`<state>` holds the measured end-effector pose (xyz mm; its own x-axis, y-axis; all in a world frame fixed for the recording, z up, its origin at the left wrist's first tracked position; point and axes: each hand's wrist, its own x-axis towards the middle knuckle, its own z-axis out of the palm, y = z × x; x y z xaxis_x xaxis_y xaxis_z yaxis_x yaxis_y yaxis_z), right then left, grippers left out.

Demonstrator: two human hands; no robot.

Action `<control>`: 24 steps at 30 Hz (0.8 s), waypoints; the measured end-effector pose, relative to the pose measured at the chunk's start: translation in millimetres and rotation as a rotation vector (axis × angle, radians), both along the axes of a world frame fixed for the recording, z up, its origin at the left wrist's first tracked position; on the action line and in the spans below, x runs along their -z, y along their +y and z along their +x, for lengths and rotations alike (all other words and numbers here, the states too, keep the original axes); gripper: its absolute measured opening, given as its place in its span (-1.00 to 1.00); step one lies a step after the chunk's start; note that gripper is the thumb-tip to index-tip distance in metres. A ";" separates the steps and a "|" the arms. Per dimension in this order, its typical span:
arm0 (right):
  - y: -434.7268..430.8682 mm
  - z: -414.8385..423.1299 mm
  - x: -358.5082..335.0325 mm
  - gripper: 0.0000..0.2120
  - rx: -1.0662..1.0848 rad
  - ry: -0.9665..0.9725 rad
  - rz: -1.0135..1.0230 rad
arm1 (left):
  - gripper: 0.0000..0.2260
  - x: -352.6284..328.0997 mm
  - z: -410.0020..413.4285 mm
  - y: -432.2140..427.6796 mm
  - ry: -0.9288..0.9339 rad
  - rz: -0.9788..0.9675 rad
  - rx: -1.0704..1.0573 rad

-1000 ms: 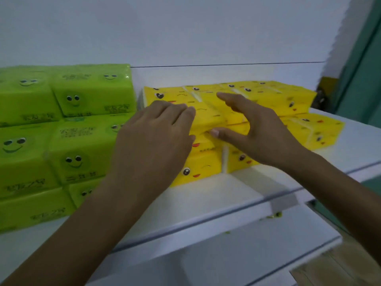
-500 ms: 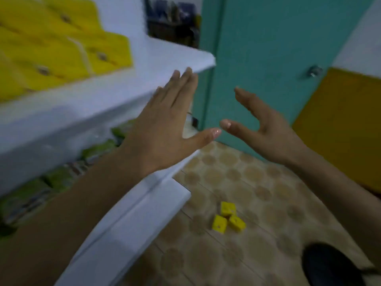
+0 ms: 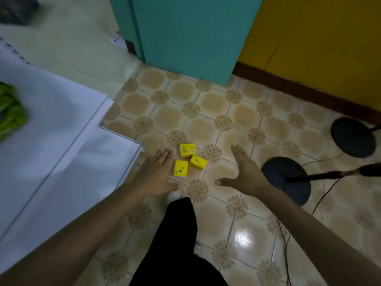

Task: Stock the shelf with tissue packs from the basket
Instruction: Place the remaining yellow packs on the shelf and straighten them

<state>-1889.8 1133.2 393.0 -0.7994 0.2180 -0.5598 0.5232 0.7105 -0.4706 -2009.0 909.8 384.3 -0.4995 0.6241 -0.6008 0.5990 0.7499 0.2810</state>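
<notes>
Tissue packs, three small yellow blocks in glossy wrap with printed faces, are lying clustered on the tiled floor, just off the corner of the white shelf. Both hands are hovering above them, fingers straight and spread, holding nothing. The left hand is looking nearer, with the closest pack just to its right. The right hand is hanging farther off. The packs are nearly cubic, showing no clear long axis.

Bare tile surrounds the yellow packs; the white shelf crowds the left, black stand bases the right.
</notes>
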 end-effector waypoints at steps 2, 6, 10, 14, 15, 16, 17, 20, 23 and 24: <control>11.7 -12.5 46.8 0.08 0.068 -0.070 -0.026 | -0.16 42.2 -18.2 19.8 -0.051 0.000 0.015; 34.3 -28.7 163.4 0.01 0.186 -0.187 -0.048 | -0.16 152.9 -47.8 58.4 -0.168 -0.023 0.045; 59.3 -42.5 290.5 -0.04 0.300 -0.300 -0.090 | -0.19 280.6 -69.4 94.1 -0.205 -0.075 0.052; 83.2 -68.3 438.6 -0.04 0.335 -0.298 -0.111 | -0.19 429.5 -89.8 128.7 -0.170 -0.162 0.064; 89.1 -77.0 475.9 -0.01 0.329 -0.290 -0.111 | -0.22 464.3 -96.0 139.3 -0.085 -0.135 0.098; 94.2 -85.2 513.7 0.02 0.312 -0.288 -0.112 | -0.27 500.8 -101.6 149.6 -0.015 -0.068 0.173; 98.5 -94.0 548.8 0.06 0.278 -0.277 -0.102 | -0.34 534.5 -107.5 159.8 0.055 0.001 0.255; 109.3 -122.1 641.3 0.14 0.078 -0.186 0.024 | -0.49 631.7 -127.5 185.4 0.265 0.040 0.468; 114.7 -140.2 699.0 0.10 -0.042 -0.140 0.058 | -0.54 687.3 -140.2 210.1 0.414 0.018 0.707; 115.7 -143.2 708.4 0.01 -0.032 -0.140 0.033 | -0.55 697.0 -141.1 216.1 0.426 0.013 0.758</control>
